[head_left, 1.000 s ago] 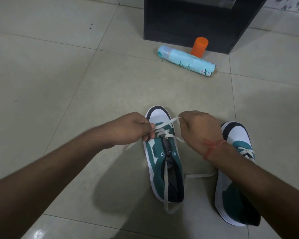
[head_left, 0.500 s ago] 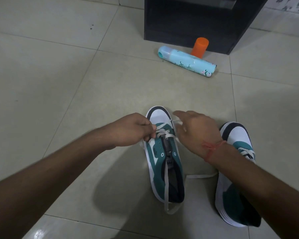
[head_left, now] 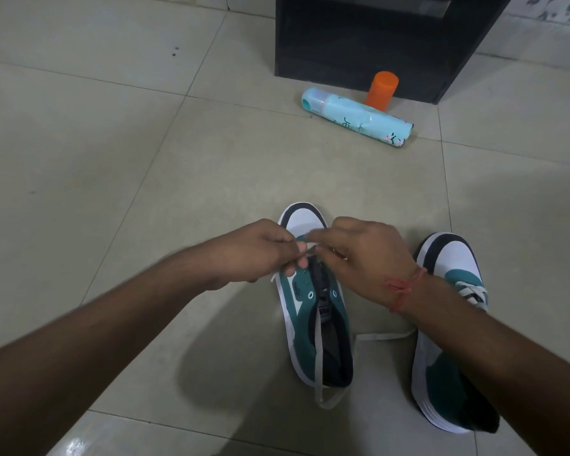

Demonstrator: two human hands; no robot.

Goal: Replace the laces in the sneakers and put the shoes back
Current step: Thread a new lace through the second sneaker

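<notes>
A teal, white and black sneaker [head_left: 310, 324] lies on the tiled floor, toe pointing away from me. Its white lace [head_left: 318, 350] trails down over the tongue and loops past the heel; another strand runs right across the floor. My left hand [head_left: 260, 251] pinches a lace end over the front eyelets. My right hand [head_left: 362, 255] meets it there, fingers curled on the lace. The second sneaker [head_left: 448, 340] lies to the right, partly under my right forearm, with its lace crossed near the toe.
A light-blue spray can [head_left: 356, 116] lies on its side further away, an orange cap [head_left: 380, 90] standing behind it. A black cabinet [head_left: 375, 37] stands at the top. Pale floor tiles [head_left: 96, 176] stretch to the left.
My right hand let the taut lace strand drop, then moved left to meet my left hand over the front eyelets. My left hand shifted slightly right. The shoes stayed put.
</notes>
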